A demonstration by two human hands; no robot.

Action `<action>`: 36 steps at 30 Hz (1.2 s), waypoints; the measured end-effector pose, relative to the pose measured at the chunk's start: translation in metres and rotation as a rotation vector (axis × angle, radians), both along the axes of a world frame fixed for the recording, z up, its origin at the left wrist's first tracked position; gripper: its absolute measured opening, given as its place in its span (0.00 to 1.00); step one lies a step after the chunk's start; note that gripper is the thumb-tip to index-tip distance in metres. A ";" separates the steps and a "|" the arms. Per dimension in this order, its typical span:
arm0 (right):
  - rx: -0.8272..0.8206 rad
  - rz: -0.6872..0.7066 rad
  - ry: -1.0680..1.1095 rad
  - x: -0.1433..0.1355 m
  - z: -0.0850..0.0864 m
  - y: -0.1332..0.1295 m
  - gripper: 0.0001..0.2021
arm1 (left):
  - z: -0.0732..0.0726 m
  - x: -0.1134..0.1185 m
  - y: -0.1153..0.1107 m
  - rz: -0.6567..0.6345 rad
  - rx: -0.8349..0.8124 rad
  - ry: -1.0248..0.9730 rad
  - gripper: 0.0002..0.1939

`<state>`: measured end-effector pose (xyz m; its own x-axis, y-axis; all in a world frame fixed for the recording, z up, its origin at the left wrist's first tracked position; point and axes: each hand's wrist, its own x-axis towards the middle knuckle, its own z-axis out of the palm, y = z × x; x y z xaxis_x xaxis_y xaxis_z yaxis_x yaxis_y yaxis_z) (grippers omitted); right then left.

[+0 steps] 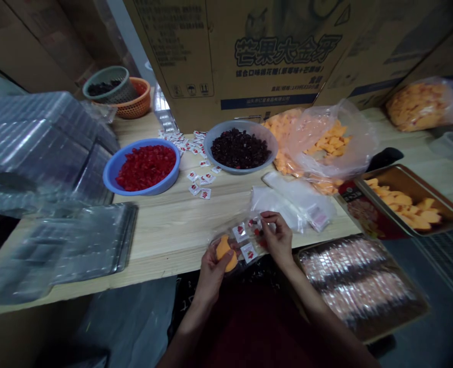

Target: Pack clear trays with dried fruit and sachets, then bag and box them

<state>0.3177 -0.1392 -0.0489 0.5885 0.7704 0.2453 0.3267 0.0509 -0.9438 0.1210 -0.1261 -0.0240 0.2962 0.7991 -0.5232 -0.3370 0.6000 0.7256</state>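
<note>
My left hand [211, 267] grips the left end of a clear plastic tray [255, 240] at the table's front edge, its thumb on an orange marshmallow-like piece [225, 249] lying in it. Two small white sachets [240, 232] with red prints lie in the middle of the tray. At its right end, red and dark pieces show beside my right hand [279, 240]. The fingers of that hand are pinched together over the tray; what is between them is hidden.
Behind the tray stand a blue bowl of red candies [145, 168], a bowl of dark candies [241, 148] and scattered sachets [205, 179]. Clear bags [284, 199] lie right. Stacked plastic trays [38, 148] fill the left. A tin [406, 202] holds orange pieces; a packed carton [360, 286] sits below.
</note>
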 end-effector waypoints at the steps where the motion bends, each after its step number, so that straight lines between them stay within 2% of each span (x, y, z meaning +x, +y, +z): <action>1: -0.008 0.008 -0.012 0.001 0.000 -0.002 0.07 | 0.000 0.000 0.000 -0.002 0.000 0.003 0.30; 4: -0.042 0.010 -0.052 0.008 -0.005 -0.005 0.06 | -0.002 0.000 0.000 -0.015 0.012 -0.009 0.28; 9: -0.214 -0.007 -0.063 0.024 -0.017 0.000 0.07 | -0.009 -0.006 0.001 -0.073 0.069 -0.005 0.25; 14: -0.155 -0.110 0.118 0.028 -0.024 0.014 0.13 | -0.015 -0.008 0.002 -0.150 0.037 -0.009 0.30; 18: -0.113 -0.066 0.177 0.024 -0.021 0.019 0.14 | -0.015 -0.003 0.001 -0.126 0.015 -0.009 0.32; 23: -0.100 0.013 -0.008 0.023 -0.017 0.008 0.10 | -0.012 -0.002 0.004 0.004 -0.059 -0.035 0.36; 29: -0.188 0.031 -0.398 0.028 -0.014 -0.010 0.08 | -0.011 0.003 0.006 0.030 -0.070 -0.096 0.34; 36: -0.219 0.062 -0.427 0.025 -0.005 -0.030 0.07 | -0.015 0.017 0.007 0.084 -0.091 -0.155 0.32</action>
